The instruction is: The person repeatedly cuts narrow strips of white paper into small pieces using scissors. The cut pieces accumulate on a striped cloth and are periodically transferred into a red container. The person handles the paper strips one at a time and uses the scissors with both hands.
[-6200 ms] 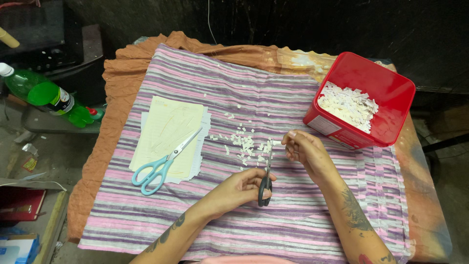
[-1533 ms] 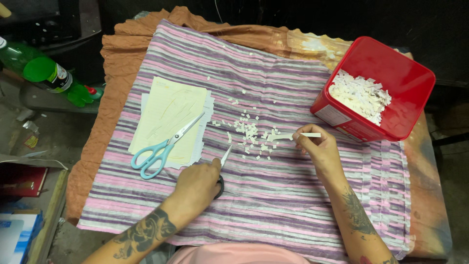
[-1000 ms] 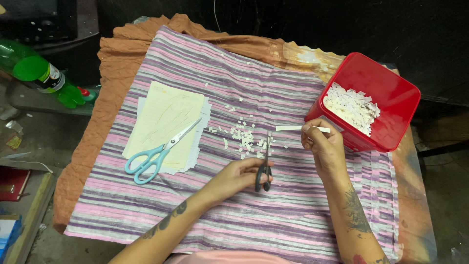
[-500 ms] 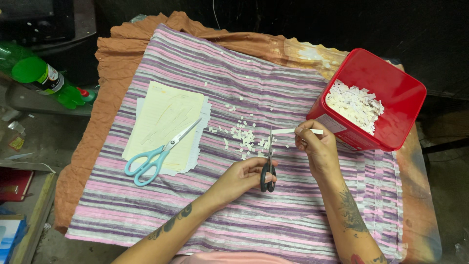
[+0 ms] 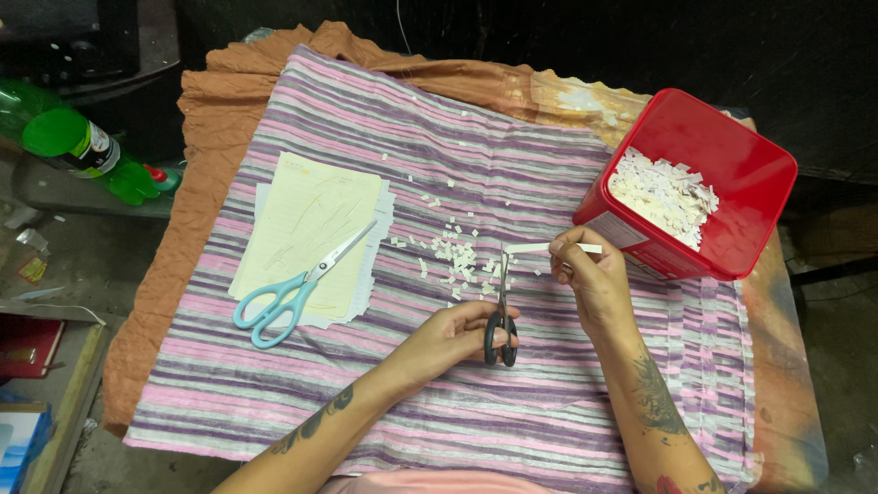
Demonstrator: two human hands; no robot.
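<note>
My left hand (image 5: 455, 336) grips a pair of black-handled scissors (image 5: 500, 316), blades pointing up at the end of a thin white paper strip (image 5: 549, 248). My right hand (image 5: 590, 279) pinches that strip and holds it level just above the striped cloth (image 5: 457, 165). Several small white paper bits (image 5: 453, 256) lie scattered on the cloth to the left of the blades. A red plastic tub (image 5: 695, 183), partly filled with white paper bits, stands close beside my right hand.
A second pair of scissors with light blue handles (image 5: 288, 293) lies on a stack of pale paper sheets (image 5: 306, 233) at the left. An orange cloth (image 5: 197, 210) lies under the striped one. Green bottles (image 5: 78, 142) lie off the left edge.
My left hand took up the black scissors and brought them to the strip. My right hand lifted the strip and holds it at the blades. The view shifted slightly.
</note>
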